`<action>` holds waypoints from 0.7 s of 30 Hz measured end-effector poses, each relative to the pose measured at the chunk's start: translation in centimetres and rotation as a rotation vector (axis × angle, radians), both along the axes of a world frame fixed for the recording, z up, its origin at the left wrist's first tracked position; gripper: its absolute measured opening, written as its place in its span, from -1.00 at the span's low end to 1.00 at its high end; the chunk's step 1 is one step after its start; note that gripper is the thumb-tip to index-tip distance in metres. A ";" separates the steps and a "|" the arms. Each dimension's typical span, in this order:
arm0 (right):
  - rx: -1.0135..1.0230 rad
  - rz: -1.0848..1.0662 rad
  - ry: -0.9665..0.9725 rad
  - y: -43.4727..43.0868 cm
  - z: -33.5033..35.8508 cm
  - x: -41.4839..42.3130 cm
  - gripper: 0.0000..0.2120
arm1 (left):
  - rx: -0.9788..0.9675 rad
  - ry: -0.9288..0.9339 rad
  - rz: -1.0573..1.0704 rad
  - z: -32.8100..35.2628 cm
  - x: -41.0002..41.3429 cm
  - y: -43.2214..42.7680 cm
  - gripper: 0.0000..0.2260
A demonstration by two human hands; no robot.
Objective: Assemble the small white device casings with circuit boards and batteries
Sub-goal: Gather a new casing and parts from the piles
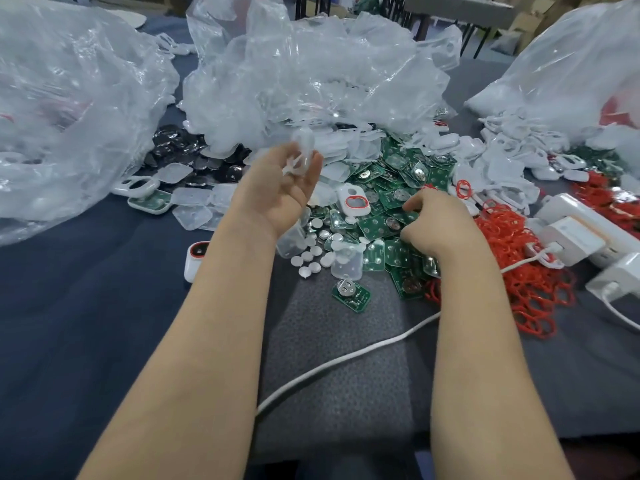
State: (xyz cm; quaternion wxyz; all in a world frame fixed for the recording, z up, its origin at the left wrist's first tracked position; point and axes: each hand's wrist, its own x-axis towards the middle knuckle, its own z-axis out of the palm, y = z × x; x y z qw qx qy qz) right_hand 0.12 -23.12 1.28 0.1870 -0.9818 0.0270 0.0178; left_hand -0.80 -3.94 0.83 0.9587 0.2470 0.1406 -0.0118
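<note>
My left hand (284,185) is raised palm-up above the pile, and a blurred white casing piece (301,157) lies in its curled fingers. My right hand (433,216) reaches knuckles-up into the heap of green circuit boards (388,202), its fingertips curled down among them; what they hold is hidden. One assembled white casing with a red ring (353,200) lies on the boards between my hands. Silver coin batteries (317,230) and white round buttons (311,258) are scattered below my left hand. A single board (351,294) lies apart, near me.
Large clear plastic bags (304,71) surround the pile at the left, back and right. Black discs (187,147) lie back left, white casing halves (502,157) and red rubber rings (519,258) at the right. White chargers (571,233) with a cable (346,358) cross the dark cloth.
</note>
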 end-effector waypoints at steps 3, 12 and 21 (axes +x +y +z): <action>0.063 -0.013 -0.043 0.1 0.5 0.1 -0.71 | 0.078 -0.006 -0.014 0.0 0.0 0.0 -0.96; 0.073 0.038 0.027 -0.2 0.8 -0.2 -0.86 | 0.273 -0.020 -0.014 -0.2 0.0 -0.3 -0.88; 0.031 0.014 0.017 0.3 0.2 -0.1 -0.75 | 0.339 0.024 -0.024 -0.3 0.2 -0.8 -0.78</action>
